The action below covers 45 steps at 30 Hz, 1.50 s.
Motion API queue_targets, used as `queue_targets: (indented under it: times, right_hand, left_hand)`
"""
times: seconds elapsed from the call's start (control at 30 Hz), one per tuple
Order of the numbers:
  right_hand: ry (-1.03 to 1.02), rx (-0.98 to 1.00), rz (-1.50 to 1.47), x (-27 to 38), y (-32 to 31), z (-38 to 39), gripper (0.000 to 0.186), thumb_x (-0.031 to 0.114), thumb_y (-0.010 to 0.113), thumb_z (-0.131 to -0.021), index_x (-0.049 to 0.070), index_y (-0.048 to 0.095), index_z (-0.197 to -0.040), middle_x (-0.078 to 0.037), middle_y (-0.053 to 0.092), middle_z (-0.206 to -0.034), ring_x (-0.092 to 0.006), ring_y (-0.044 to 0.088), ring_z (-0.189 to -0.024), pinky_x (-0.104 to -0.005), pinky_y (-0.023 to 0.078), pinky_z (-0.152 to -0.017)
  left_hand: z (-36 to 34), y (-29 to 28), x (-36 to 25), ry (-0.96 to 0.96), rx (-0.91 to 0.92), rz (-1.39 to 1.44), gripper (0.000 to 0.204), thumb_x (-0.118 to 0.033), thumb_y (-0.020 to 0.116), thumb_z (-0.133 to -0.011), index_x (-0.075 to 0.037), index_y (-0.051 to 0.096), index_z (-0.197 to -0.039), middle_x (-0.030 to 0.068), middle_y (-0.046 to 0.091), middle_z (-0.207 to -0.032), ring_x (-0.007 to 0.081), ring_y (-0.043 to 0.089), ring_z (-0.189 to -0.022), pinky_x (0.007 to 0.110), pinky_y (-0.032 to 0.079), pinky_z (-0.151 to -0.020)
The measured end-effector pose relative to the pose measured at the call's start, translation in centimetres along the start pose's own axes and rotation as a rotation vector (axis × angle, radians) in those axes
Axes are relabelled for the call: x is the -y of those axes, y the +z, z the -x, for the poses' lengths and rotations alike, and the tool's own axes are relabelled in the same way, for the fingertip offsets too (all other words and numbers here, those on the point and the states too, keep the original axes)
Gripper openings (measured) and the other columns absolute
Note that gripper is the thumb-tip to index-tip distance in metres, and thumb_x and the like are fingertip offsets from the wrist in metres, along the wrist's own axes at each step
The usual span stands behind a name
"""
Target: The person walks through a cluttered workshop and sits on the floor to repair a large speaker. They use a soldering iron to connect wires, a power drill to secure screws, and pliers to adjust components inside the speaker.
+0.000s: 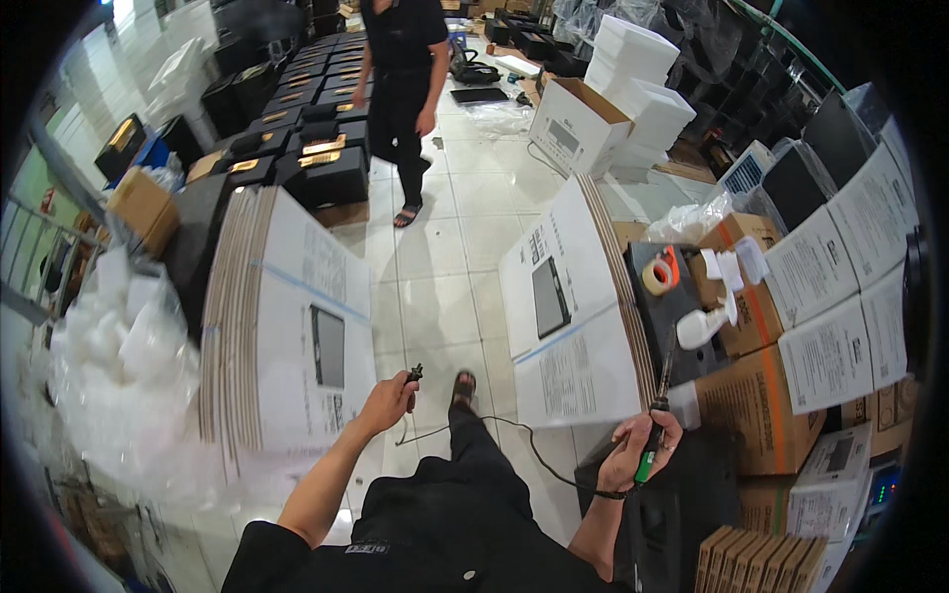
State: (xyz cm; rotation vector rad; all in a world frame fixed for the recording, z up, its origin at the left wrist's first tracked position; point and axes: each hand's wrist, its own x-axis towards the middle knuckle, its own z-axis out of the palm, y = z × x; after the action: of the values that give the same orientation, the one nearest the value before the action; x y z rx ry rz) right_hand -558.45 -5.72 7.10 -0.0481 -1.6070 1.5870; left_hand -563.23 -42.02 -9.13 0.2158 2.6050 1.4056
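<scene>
My right hand (641, 450) is closed round the handle of a soldering iron (649, 453), black and green, its metal shaft pointing up and away from me. A thin dark cord (529, 431) hangs from the iron's lower end and loops across in front of my legs toward the left. My left hand (388, 405), out in front at the left, is closed on a small black plug (415, 373). Where the cord meets the plug cannot be made out. Nearest the iron's shaft is a white spray bottle (698, 328) lying on a dark surface.
Flat white cartons stand in stacks left (306, 336) and right (568, 306) of a tiled aisle (435, 287). Another person (405, 79) walks there. A tape roll (658, 275) lies right, near brown boxes (751, 415). White foam bags (119, 356) bulge at left.
</scene>
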Motion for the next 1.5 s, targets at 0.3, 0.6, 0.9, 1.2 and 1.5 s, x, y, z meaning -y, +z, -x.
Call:
queue_targets:
  times: [0.3,0.6,0.9,1.2,1.5]
  right_hand:
    - [0.145,-0.02,-0.115,-24.4,29.4,-26.4,0.014,0.011,0.055,-0.098,0.005,0.055,-0.111,-0.005,0.051,-0.062,-0.0124,0.048,-0.052,-0.0252,0.038,-0.047]
    - [-0.129,0.248,-0.155,-43.9,62.5,-51.5,0.027,0.028,0.058,-0.102,0.004,0.056,-0.113,-0.007,0.055,-0.079,-0.0124,0.053,-0.066,-0.0258,0.045,-0.056]
    - [0.041,0.158,-0.003,-59.7,93.7,-73.0,0.027,0.029,0.05,-0.104,0.005,0.052,-0.115,-0.009,0.056,-0.07,-0.0127,0.049,-0.056,-0.0247,0.041,-0.048]
    - [0.011,0.095,-0.053,-86.5,127.1,-93.2,0.021,0.025,0.053,-0.104,0.006,0.056,-0.112,-0.002,0.049,-0.069,-0.0089,0.044,-0.057,-0.0231,0.038,-0.05]
    - [0.044,0.355,-0.254,-103.3,172.0,-115.4,0.018,0.02,0.051,-0.105,0.005,0.054,-0.114,-0.003,0.05,-0.071,-0.0101,0.046,-0.058,-0.0228,0.04,-0.052]
  left_hand:
    - [-36.3,-5.6,5.1,-0.272,-0.14,0.437,0.02,-0.019,0.058,-0.101,0.001,0.056,-0.1,0.0084,0.063,-0.072,0.0136,0.056,-0.065,0.031,0.046,-0.062]
    - [-73.7,-20.9,10.9,-0.313,-0.206,0.436,0.031,-0.026,0.051,-0.104,0.001,0.059,-0.093,0.0108,0.068,-0.075,0.0188,0.066,-0.071,0.033,0.05,-0.068]
    - [-120.2,-43.1,12.4,-0.063,-0.191,0.398,0.027,-0.021,0.047,-0.106,0.001,0.059,-0.097,0.0071,0.068,-0.075,0.0143,0.064,-0.069,0.031,0.051,-0.066]
    - [-157.6,-60.2,27.1,-0.197,-0.328,0.388,0.022,-0.016,0.049,-0.105,0.003,0.059,-0.1,0.01,0.071,-0.084,0.0157,0.067,-0.077,0.031,0.054,-0.077]
    - [-186.4,-81.8,35.7,-0.354,-0.536,0.529,0.032,-0.022,0.044,-0.108,0.003,0.059,-0.097,0.0114,0.071,-0.08,0.0173,0.071,-0.078,0.031,0.056,-0.075]
